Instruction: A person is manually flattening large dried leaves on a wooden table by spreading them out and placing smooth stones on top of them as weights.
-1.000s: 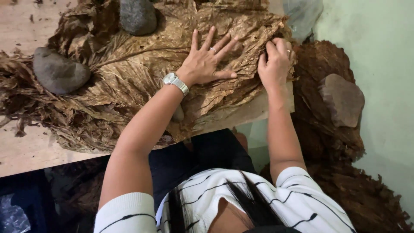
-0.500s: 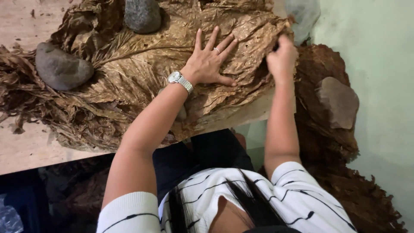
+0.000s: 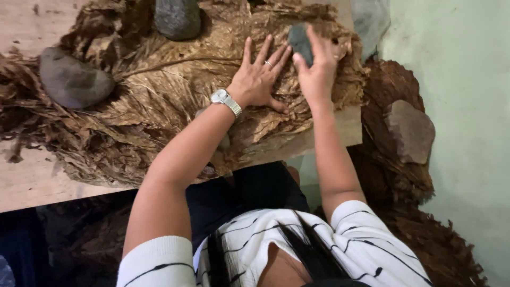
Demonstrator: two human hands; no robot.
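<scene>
The small grey stone (image 3: 300,42) is in the right hand (image 3: 317,74), just above the big dry brown leaf (image 3: 186,85). It sits near the far right corner of the wooden table (image 3: 32,186). The fingers curl around the stone and hold it at its sides. It looks hard and heavy for its size, and a bit smooth, so a full grip around the middle seems best. It will not bend or break.

The left hand (image 3: 258,79) lies flat and open on the leaf, fingers spread, just beside the stone. A silver watch (image 3: 222,98) is on that wrist. The leaf looks thin, light and crackly, and it could tear if pulled hard.

A bigger grey stone (image 3: 178,18) sits on the leaves at the far edge. Another one (image 3: 73,81) rests near the left edge. Past the right edge, a flat brown stone (image 3: 409,130) lies on a darker leaf pile (image 3: 393,180) by the pale green wall (image 3: 467,106).
</scene>
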